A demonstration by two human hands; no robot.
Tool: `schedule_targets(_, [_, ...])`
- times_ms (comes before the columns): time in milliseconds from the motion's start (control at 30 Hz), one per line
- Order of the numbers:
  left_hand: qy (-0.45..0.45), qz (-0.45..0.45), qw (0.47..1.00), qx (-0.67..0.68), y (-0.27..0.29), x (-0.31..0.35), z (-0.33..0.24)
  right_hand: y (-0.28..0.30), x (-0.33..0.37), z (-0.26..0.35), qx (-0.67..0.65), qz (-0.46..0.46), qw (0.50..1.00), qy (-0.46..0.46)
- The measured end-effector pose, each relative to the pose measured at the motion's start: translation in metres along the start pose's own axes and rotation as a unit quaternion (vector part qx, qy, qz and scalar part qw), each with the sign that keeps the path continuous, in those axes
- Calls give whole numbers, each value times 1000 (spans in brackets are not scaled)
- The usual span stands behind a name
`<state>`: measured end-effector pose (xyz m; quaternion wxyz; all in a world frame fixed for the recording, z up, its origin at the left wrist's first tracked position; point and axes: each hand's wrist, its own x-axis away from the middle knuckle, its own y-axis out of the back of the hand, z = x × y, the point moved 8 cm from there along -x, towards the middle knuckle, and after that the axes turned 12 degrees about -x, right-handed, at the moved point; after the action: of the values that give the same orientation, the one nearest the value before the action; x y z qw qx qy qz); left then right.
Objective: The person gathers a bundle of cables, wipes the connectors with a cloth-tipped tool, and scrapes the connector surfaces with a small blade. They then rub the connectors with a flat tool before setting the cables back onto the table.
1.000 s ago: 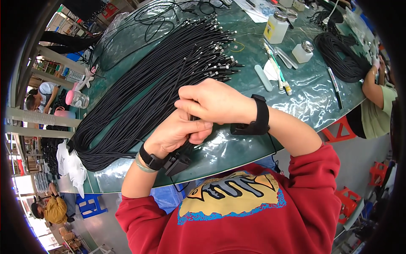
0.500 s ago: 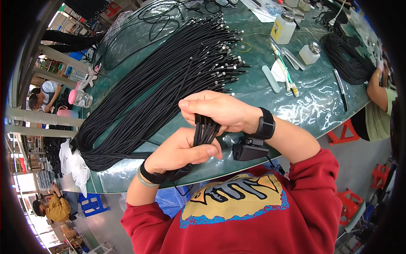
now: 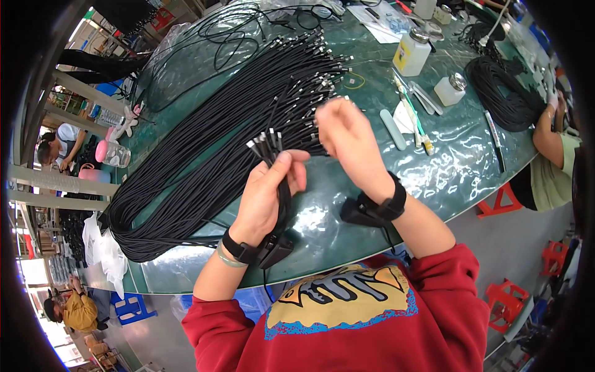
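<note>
My left hand point(image 3: 268, 192) is closed round a small bunch of black cables point(image 3: 268, 144), its connector ends sticking up above the fingers and the cords running down past the palm. Up and to the right, my right hand point(image 3: 350, 139) is raised beside the connector ends of the big pile. Its fingers are curled and smeared by motion, so whether anything is between them cannot be made out. The large pile of black cables point(image 3: 186, 133) lies looped across the table, with its metal-tipped ends toward the middle.
On the green table point(image 3: 427, 164) are a pale flat case point(image 3: 392, 129), tweezers point(image 3: 426, 97), a marker point(image 3: 494, 136), and two bottles, a large one point(image 3: 411, 53) and a small one point(image 3: 450, 90). A coiled cable bundle point(image 3: 505, 93) lies near a co-worker's arm point(image 3: 548, 130) at right.
My hands have parted: the right moved up and away from the bunch, toward the pile's connector ends. The bunch stays in my left hand, now with its connectors pointing up.
</note>
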<state>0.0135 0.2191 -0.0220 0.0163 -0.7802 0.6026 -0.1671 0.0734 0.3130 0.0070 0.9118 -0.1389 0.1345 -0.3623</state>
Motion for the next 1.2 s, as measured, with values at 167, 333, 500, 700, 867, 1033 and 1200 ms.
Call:
schedule_targets(167, [-17, -126, 991, 45, 24, -7, 10, -22, 18, -48, 5, 106, 989, -100])
schedule_targets(333, [-5, -156, 983, 98, 25, -4, 10, -21, 16, -60, -89, 97, 980, -150])
schedule_targets(500, [-23, -147, 976, 158, 52, -2, 12, -23, 23, -69, -247, 122, 927, -255])
schedule_targets(700, [29, -111, 988, 106, 33, 4, 6, -30, 32, -67, -307, 161, 892, -289])
schedule_targets(867, [63, -115, 986, 104, 33, 2, 12, -31, 37, -73, -345, 151, 866, -329])
schedule_targets(1033, [77, -94, 985, 119, 35, -3, 20, -28, 39, -78, -346, 124, 862, -348])
schedule_targets(1200, [76, -111, 980, 147, 37, -2, 23, -26, 39, -83, -343, 107, 864, -353])
